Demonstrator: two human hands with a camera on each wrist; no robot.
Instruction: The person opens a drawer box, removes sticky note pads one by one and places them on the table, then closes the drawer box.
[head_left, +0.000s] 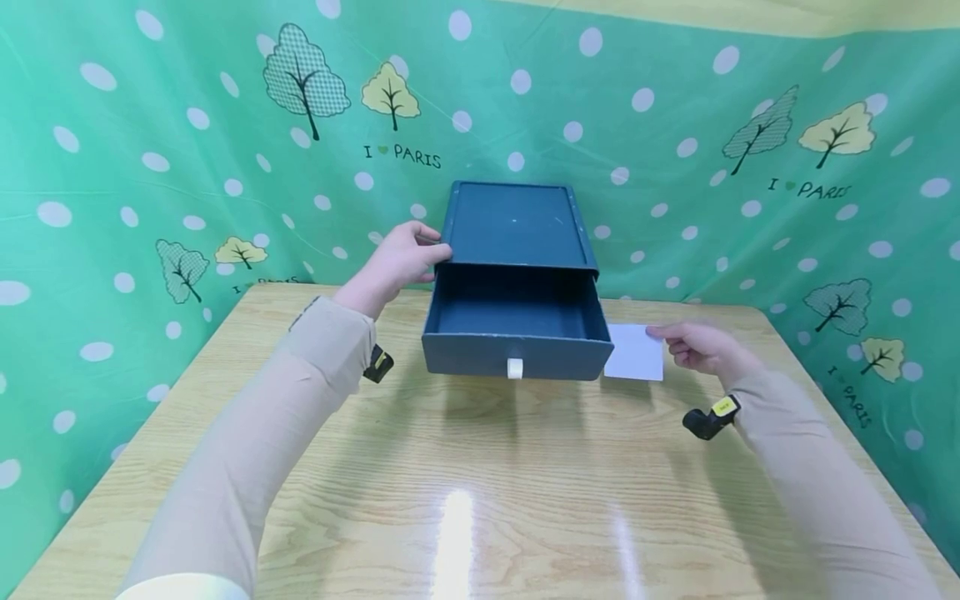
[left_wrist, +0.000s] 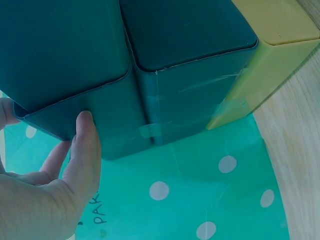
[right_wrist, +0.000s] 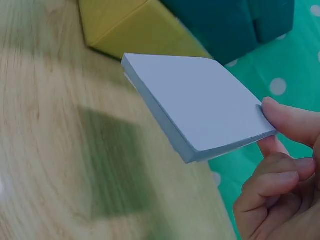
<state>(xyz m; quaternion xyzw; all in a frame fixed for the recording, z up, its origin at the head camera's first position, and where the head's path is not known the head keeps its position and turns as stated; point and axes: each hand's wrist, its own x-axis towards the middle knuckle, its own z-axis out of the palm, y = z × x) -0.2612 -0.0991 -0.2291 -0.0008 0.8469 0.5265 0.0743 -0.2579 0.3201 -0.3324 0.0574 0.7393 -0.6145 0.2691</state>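
Near the back of the table is a dark blue cabinet [head_left: 517, 225] with its drawer [head_left: 480, 354] pulled out toward the front; the inside of the drawer looks bare. My left hand [head_left: 401, 257] touches the cabinet's upper left front corner with its thumb, other fingers beside the left side. In the left wrist view the left hand [left_wrist: 60, 175] rests against a teal surface [left_wrist: 110, 115]. To the right of the drawer, my right hand [head_left: 701, 346] pinches a thick white pad [head_left: 633, 354] by its edge. The right wrist view shows the pad [right_wrist: 195, 100] held above the table.
A wooden table [head_left: 360, 492] carries the cabinet. Behind and at both sides hangs a green dotted cloth [head_left: 517, 108]. In both wrist views a yellow block-like part [left_wrist: 280, 25] adjoins the teal surfaces.
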